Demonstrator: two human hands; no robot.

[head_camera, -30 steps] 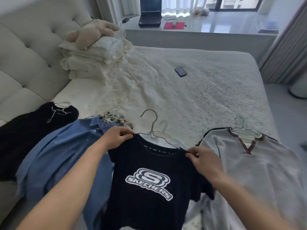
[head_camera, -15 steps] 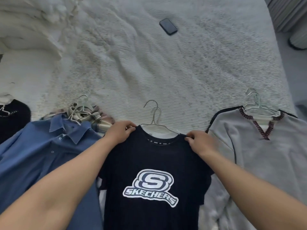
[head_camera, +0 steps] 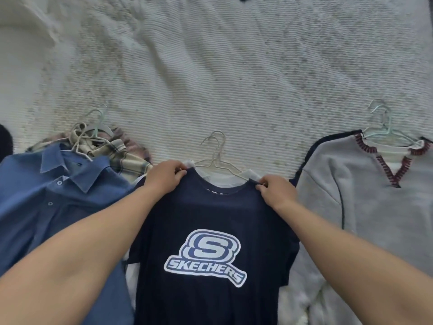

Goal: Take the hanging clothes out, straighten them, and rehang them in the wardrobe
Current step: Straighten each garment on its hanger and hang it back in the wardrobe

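Both hands hold the same grip as half a second ago — the left hand [head_camera: 164, 178] pinches the left shoulder seam of the navy Skechers tee [head_camera: 210, 242], and the right hand [head_camera: 276, 191] pinches the right shoulder, fingers curled onto the fabric at each side of the collar. What changed is mostly the view: the head has tipped down and closer, so the phone seen earlier is out of frame. The hands look slightly further apart than before, and the neckline sits flatter and squarer. The tee lies on the bed cover [head_camera: 234, 78], front up, with the wire hanger [head_camera: 216, 158] poking out of its collar over a white garment underneath.

To its left lies the blue shirt [head_camera: 58, 202] with a plaid piece [head_camera: 126, 158] behind it; to its right, the grey sweater [head_camera: 365, 207] on its own hanger.

My read — the straightening step on this tee is nearly done; rehanging in the wardrobe is not yet started.
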